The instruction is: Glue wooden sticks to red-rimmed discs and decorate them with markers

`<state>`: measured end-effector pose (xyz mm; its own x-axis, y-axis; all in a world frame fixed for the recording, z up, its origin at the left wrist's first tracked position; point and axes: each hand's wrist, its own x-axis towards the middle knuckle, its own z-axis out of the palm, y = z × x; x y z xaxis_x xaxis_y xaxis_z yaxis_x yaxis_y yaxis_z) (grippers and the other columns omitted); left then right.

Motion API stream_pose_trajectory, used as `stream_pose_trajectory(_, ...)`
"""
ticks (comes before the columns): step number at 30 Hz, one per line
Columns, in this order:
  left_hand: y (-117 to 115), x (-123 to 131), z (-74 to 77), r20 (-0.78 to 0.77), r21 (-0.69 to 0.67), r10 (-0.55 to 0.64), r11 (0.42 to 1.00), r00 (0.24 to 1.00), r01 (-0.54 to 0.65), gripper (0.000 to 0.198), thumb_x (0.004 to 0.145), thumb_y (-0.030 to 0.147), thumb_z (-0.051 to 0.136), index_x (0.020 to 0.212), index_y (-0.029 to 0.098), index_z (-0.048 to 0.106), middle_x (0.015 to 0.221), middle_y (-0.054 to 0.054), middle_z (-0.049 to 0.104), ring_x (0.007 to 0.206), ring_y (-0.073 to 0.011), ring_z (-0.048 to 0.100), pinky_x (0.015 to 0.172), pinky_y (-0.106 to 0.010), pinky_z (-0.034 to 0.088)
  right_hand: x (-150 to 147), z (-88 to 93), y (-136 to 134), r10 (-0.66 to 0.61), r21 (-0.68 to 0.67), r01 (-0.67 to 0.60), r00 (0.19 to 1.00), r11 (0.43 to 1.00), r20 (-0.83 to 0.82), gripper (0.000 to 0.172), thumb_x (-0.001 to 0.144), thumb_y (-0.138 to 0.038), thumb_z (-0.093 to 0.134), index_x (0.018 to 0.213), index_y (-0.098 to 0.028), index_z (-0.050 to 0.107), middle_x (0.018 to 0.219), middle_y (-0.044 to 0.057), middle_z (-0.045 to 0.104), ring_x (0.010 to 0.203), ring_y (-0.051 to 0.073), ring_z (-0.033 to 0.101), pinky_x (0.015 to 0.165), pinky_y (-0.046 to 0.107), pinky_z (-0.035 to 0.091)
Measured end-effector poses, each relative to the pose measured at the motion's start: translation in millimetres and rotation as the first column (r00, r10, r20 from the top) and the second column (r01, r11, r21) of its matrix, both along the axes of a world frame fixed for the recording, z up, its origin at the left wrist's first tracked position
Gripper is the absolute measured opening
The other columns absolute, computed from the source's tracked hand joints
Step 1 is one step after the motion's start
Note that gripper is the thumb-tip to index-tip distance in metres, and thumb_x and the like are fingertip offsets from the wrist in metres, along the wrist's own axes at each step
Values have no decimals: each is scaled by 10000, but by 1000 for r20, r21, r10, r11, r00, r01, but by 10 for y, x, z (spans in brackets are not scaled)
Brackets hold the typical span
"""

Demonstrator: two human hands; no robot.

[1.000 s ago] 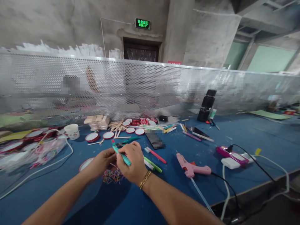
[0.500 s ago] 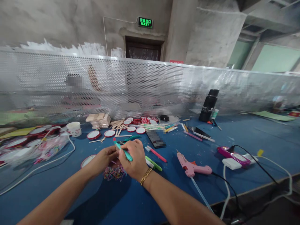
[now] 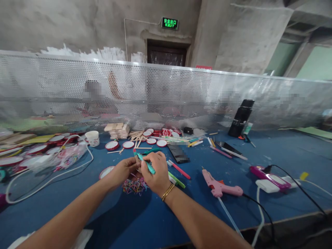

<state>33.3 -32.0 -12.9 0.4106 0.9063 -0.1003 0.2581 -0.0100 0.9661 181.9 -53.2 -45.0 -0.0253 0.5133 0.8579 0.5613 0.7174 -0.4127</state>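
My right hand (image 3: 157,169) grips a teal marker (image 3: 149,167) like a pen, its tip end pointing up and left. My left hand (image 3: 128,170) pinches a small wooden craft stick (image 3: 136,155) upright. The stick's top is coloured red, with teal just below it. The marker's tip end is close to the stick; whether they touch I cannot tell. Below both hands lies a pile of colourful rubber bands (image 3: 135,186). A white disc with a red rim (image 3: 105,172) is partly hidden behind my left forearm.
A pink glue gun (image 3: 220,186) lies to the right, near a purple-and-white power strip (image 3: 269,178). Several markers, a dark phone (image 3: 178,153) and wooden sticks (image 3: 137,135) lie further back. A paper cup (image 3: 92,138) and black bottle (image 3: 241,118) stand before the perforated metal screen (image 3: 166,93).
The view has turned left, so everything sits further right. The marker's tip end has shifted against the stick, which now shows more clearly. Both hands keep their hold.
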Motion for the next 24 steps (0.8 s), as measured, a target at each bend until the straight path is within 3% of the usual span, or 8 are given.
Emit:
stream_pose_trajectory(12,25,-23,-30,-13,0,2,1000,1000,-2,380,638,490,746,758,173,572,655,8,599,580,-118,557,568,-242,435,22,-24,34,-10,-7,10,1000,1000,27,64,866,-237,500,852,-214,558,791,18,647,766,171,574,861,362,365)
stream_pose_trajectory(17,110,-81,-74,-48,37,44,998,998,-43,395,695,536,672,821,170,593,745,-36,670,571,-122,581,505,-217,381,107,17,78,-55,-20,53,991,998,-124,164,939,-274,442,1010,-217,578,944,47,676,890,183,612,883,350,409)
stream_pose_trajectory(21,137,-129,-82,-24,54,97,994,995,-95,373,725,517,641,832,162,594,785,-57,691,584,-124,591,487,-206,349,126,19,112,33,-143,-87,938,986,-345,238,977,-347,374,1107,-223,530,917,26,666,659,122,618,718,278,484)
stream_pose_trajectory(24,122,-148,-71,-5,61,97,993,995,-97,353,737,502,631,813,159,588,765,-45,681,574,-111,575,484,-198,340,89,-22,119,33,-201,-112,932,973,-362,236,970,-378,392,1020,-213,552,810,1,647,576,107,590,639,255,481)
